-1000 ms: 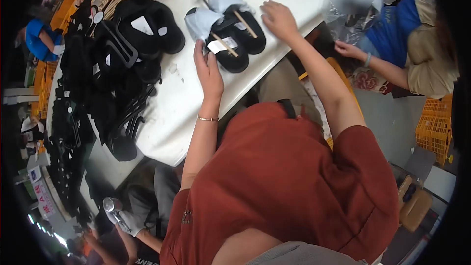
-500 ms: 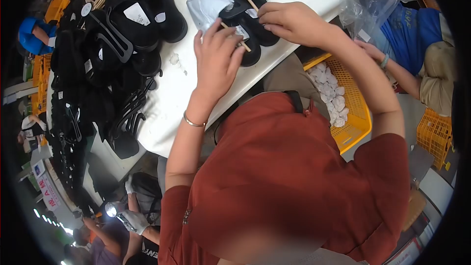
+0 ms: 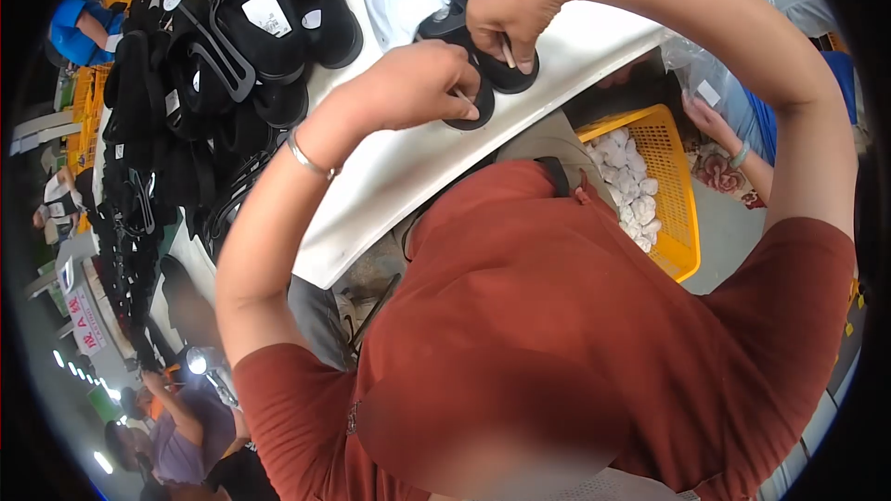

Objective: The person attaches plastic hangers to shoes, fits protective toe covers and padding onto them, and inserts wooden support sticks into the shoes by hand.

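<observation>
A pair of black shoes lies on the white table, white paper (image 3: 393,11) over their toe ends. My left hand (image 3: 408,85) is closed over the nearer shoe (image 3: 475,117), pinching a short wooden stick (image 3: 459,93) that points into its heel part. Over the farther shoe (image 3: 522,78), my right hand (image 3: 520,9) grips another wooden stick (image 3: 508,51), its fingers bent down toward the heel. The far ends of both sticks are hidden by the hands and shoes.
Black shoes (image 3: 320,23) with white tags and black plastic hangers (image 3: 221,60) are piled to the left on the table (image 3: 343,213). A yellow basket (image 3: 682,213) of crumpled white paper balls (image 3: 624,167) stands below the edge. Another person's hand (image 3: 707,119) is at right.
Both hands have turned over and pressed down toward the shoe heels, elbows swinging outward. The sticks, earlier largely exposed across the shoes, now show only short ends between the fingers.
</observation>
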A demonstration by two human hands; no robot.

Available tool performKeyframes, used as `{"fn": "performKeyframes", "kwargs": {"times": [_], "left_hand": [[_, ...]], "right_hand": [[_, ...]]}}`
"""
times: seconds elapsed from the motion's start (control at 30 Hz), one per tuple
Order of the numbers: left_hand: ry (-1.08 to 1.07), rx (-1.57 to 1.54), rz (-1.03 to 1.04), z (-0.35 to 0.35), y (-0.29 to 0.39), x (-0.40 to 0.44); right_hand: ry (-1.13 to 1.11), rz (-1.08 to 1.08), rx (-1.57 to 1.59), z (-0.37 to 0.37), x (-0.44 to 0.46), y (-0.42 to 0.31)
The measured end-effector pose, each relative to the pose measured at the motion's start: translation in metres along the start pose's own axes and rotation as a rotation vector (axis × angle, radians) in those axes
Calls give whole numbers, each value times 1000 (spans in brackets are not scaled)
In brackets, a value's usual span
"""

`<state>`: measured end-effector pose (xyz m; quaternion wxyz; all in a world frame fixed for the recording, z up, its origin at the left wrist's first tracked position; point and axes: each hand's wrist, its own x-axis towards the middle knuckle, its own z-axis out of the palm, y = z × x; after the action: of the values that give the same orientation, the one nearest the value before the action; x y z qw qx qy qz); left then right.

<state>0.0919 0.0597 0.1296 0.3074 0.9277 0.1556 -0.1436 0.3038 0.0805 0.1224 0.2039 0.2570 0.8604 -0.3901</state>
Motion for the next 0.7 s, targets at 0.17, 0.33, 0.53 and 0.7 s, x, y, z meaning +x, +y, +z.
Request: {"fn": "performKeyframes", "kwargs": {"times": [0.17,0.33,0.53,0.7], "left_hand": [[-112,172,30,-8,3,10],[-13,238,65,-2,-4,-1],[221,286,57,15,-4,-24],[240,206,-50,16,-4,-18]], "right_hand": [[229,12,-299,6,-14,-19],[521,-26,-347,-11,-47,-13],[904,-123,-135,60,-25,-18],[1263,51,-224,119,22,-25]]}}
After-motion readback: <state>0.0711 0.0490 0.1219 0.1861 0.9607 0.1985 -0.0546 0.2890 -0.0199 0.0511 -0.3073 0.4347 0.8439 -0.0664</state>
